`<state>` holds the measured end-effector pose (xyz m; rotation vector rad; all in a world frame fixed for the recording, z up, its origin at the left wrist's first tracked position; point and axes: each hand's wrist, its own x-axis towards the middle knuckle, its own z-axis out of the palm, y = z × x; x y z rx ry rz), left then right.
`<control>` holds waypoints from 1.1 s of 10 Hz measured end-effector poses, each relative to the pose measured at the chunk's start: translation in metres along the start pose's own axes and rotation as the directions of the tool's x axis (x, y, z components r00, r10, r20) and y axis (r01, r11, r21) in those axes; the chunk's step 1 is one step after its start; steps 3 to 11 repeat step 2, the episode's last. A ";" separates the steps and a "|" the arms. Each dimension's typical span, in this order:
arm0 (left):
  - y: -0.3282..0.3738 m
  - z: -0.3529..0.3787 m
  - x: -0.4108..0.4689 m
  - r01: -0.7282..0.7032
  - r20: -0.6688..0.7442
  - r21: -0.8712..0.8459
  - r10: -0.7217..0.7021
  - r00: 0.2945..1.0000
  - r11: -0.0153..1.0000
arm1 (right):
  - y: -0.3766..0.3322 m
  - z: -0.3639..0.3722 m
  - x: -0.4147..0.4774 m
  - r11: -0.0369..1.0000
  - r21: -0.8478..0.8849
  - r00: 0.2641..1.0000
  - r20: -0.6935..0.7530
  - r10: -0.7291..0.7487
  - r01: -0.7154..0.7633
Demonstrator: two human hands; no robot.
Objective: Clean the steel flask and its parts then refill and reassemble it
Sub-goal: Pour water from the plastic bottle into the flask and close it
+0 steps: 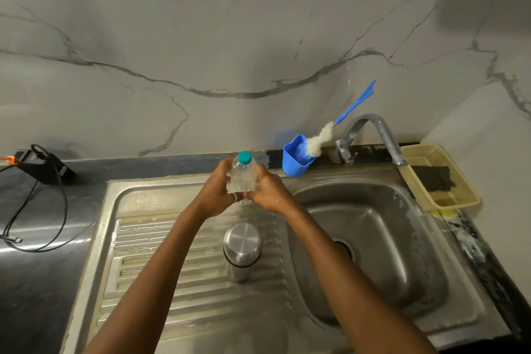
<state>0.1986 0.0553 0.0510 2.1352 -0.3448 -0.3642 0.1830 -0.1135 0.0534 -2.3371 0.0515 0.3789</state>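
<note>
Left hand (214, 192) and right hand (271, 191) both clasp a clear plastic bottle (243, 174), teal cap on, just behind the steel flask (242, 250); the flask stands upright, lidded, on the draining board (172, 253); far to its left, a black charger (43, 167); behind it to the right, a blue brush holder (296, 159), then the tap (370, 135).

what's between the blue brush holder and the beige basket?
The steel tap stands between the blue brush holder and the beige basket, per the head view.
</note>
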 end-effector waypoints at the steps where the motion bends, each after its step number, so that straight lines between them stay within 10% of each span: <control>1: -0.003 -0.002 -0.001 0.025 0.015 0.002 -0.025 1.000 1.000 | 0.007 0.000 0.002 0.999 -0.032 1.000 0.017 0.018 -0.018; 11: -0.004 -0.007 -0.002 0.064 0.028 0.015 -0.064 0.998 0.998 | 0.011 -0.004 0.002 0.998 -0.048 0.997 0.057 0.043 -0.040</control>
